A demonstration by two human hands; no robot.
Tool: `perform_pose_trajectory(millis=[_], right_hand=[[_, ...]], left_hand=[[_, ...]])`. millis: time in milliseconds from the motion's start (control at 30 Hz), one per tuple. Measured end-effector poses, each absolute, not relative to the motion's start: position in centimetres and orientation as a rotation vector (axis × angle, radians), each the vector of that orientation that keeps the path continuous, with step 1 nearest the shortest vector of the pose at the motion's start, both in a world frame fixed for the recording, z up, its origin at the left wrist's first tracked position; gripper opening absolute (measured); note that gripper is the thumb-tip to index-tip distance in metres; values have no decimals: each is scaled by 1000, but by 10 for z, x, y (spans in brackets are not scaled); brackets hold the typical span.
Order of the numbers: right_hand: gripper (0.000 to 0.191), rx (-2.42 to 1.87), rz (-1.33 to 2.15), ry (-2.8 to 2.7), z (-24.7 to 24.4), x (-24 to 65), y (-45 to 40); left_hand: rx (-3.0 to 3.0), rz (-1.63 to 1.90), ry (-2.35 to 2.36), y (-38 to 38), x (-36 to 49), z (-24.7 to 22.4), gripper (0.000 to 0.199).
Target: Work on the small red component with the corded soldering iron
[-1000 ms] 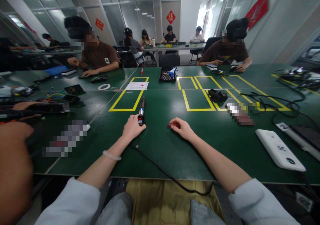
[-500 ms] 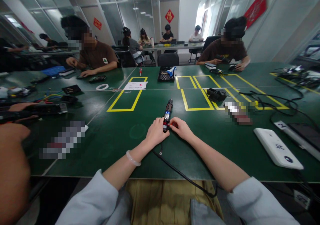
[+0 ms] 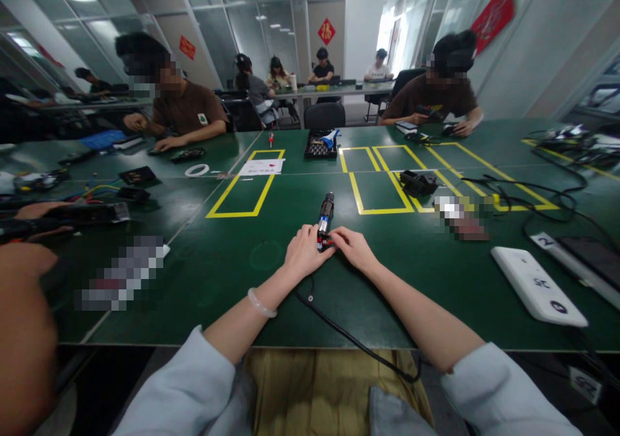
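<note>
A slim dark power tool [image 3: 325, 211] lies on the green table, its narrow tip pointing away from me. A shiny metal motor-like section and red parts show near its rear end. My left hand [image 3: 305, 250] is closed over the rear part from the left, hiding some of it. On the other side, my right hand [image 3: 353, 247] has its fingertips pinched together at the red parts; what sits between them is too small to make out. A black cable [image 3: 349, 334] with a small ring terminal [image 3: 310, 298] runs below my hands over the table edge.
Yellow tape outlines [image 3: 233, 215] mark the table [image 3: 242, 320]. A black parts tray [image 3: 320, 146], a paper sheet [image 3: 261, 167] and a black part [image 3: 417, 183] lie beyond. At right are a white power bank [image 3: 538, 286] and tangled cables [image 3: 547, 187]. A neighbour's arm [image 3: 26, 307] is at left.
My right fingers have shifted slightly at the tool's rear, and my left hand has moved a little to the right. The tool stays in about the same place.
</note>
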State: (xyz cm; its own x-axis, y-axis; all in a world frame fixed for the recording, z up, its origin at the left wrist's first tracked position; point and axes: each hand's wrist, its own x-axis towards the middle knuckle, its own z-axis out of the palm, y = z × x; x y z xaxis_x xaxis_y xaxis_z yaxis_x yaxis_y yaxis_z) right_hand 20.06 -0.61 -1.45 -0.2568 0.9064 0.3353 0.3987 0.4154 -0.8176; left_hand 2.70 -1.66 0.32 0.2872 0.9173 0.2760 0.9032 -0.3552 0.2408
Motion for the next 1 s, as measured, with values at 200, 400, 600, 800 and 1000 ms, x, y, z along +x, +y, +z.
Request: perform_pose_trajectory(millis=[200, 400, 600, 800, 1000], right_hand=[[31, -1064, 889, -1772, -19, 202, -5], [30, -1036, 981, -1753, -24, 205, -1], [26, -1065, 976, -1805, -22, 207, -2], [24, -1073, 946, -1863, -20, 205, -5], [22, -1085, 929, -1907, -21, 204, -5]], left_hand=[[2512, 431, 1902, -14, 28, 7, 55], [2632, 316, 1880, -10, -6, 12, 63], [2565, 182, 2056, -5, -76, 16, 64], [2417, 19, 2351, 9, -168, 19, 66], [2232, -119, 2579, 26, -237, 25, 66]])
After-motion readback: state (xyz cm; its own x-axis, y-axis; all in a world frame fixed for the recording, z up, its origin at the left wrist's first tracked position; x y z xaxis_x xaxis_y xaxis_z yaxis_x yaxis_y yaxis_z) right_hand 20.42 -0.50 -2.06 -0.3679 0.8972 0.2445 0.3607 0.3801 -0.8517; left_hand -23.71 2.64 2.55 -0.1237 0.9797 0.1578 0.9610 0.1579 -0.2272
